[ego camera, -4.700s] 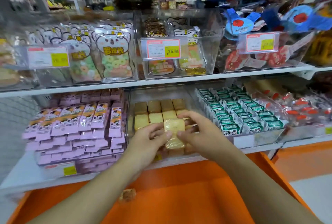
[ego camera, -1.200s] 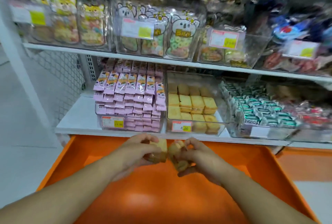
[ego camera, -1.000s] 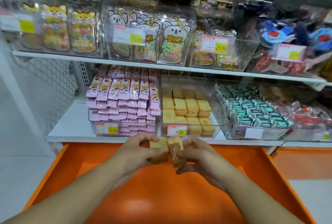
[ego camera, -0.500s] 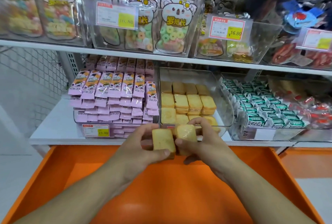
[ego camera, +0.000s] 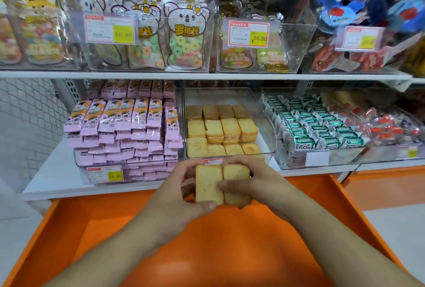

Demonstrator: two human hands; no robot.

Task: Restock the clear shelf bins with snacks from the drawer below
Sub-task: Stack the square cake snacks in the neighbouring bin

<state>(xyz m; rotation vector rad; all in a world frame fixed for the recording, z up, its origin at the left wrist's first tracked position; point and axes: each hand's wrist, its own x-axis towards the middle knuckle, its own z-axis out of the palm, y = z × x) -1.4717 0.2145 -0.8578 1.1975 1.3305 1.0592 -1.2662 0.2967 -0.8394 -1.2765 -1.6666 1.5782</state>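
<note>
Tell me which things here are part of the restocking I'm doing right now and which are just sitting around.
In the job:
- left hand and right hand, each holding a yellow biscuit pack
- clear biscuit bin, partly filled
- orange drawer below

Just sitting there:
- pink snack bars
- green-wrapped snacks
- koala candy bags
- price tags

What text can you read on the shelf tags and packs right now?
"16.80": tag on the top-shelf candy bin.
"¥16.80": tag on the bin to its right.
"罗拉长": koala candy bag.
"好吃点": green pack, front row.
"15.80", faint: tag on the pink pack bin.
Too blurred: far-right top tag; fine print on every tag.
No text: cakes in both hands.
</note>
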